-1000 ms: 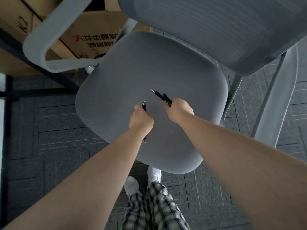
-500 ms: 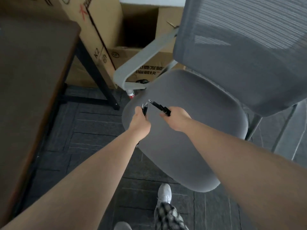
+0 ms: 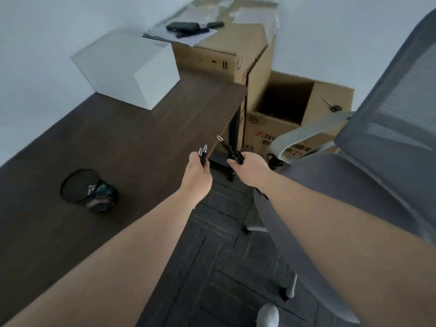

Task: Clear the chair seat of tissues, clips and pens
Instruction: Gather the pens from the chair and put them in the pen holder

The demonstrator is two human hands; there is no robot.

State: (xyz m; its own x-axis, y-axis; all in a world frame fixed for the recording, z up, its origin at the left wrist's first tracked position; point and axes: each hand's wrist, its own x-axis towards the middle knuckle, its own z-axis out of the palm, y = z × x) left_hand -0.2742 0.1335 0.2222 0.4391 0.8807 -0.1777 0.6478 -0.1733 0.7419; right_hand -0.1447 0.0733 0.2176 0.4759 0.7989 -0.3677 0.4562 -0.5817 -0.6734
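Note:
My left hand (image 3: 197,175) is closed around two black pens (image 3: 203,153) whose silver tips point up. Level with it, my right hand (image 3: 251,169) grips another black pen (image 3: 225,146) together with a black clip; the pen's tip points up and to the left. Both hands hover over the gap between the dark desk (image 3: 113,149) and the grey chair seat (image 3: 330,185). The visible part of the seat is bare. A black mesh pen holder (image 3: 88,191) with some items inside stands on the desk to the left of my hands.
A white box (image 3: 127,67) sits at the desk's far end. Cardboard boxes (image 3: 238,57) stand against the wall, one open (image 3: 285,102), one topped with black devices. The chair's backrest (image 3: 398,109) and pale armrest (image 3: 304,135) are on the right. Dark carpet tiles lie below.
My view has swung left and up from the chair seat to the desk. Both hands, still holding the pens, have moved off the seat toward the desk edge.

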